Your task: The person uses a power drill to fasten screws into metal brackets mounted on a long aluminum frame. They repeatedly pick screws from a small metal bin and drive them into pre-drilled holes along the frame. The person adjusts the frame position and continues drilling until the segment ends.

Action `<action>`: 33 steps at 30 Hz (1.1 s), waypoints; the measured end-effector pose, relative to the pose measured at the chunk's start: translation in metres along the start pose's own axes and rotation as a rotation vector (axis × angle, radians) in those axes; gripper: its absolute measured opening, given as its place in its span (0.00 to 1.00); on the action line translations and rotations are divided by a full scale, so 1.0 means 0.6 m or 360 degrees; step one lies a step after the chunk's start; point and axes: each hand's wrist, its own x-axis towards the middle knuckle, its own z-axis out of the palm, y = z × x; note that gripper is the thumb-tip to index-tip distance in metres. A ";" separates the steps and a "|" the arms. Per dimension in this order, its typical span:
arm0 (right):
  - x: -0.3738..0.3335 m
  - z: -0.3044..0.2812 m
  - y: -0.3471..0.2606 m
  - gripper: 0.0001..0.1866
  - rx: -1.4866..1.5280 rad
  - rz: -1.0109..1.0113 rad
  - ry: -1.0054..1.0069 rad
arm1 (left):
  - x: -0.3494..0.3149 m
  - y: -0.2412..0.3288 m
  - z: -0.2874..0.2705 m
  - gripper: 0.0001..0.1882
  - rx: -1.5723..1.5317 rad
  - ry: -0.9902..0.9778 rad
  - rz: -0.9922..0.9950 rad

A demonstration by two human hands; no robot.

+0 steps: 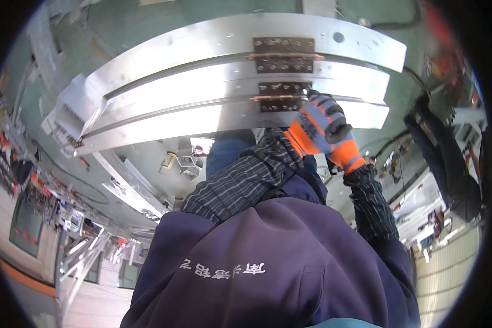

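Long silver metal profiles (164, 123) lie side by side across the space in front of me. Two dark brown hinges with copper-coloured pins are on them, a far hinge (284, 48) and a near hinge (279, 104). At the right end of the near hinge, my left hand (309, 127) and my right hand (344, 148) are close together, overlapping, in grey and orange gloves with dark fingertips. The fingers of both are curled closed. Whatever they grip is hidden by the gloves.
To the right stand another person's dark trouser legs (448, 164). Metal bars (128, 183) lie at the lower left, beyond the profiles' near edge. A small yellow piece (168, 163) is on the green floor (374, 145). A dark cable (418, 81) runs past the profiles' right ends.
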 end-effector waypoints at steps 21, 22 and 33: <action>-0.015 -0.097 -0.007 0.25 0.0367 -0.0025 0.0569 | -0.580 -0.456 -0.182 0.46 -0.2561 0.2507 -0.1253; -0.010 -0.106 -0.015 0.23 0.0359 0.0009 0.0469 | -0.560 -0.449 -0.193 0.46 -0.2575 0.2492 -0.1250; 0.097 -0.116 -0.068 0.14 0.0731 0.0458 0.0256 | -0.505 -0.251 -0.218 0.40 -0.2444 0.2701 -0.1491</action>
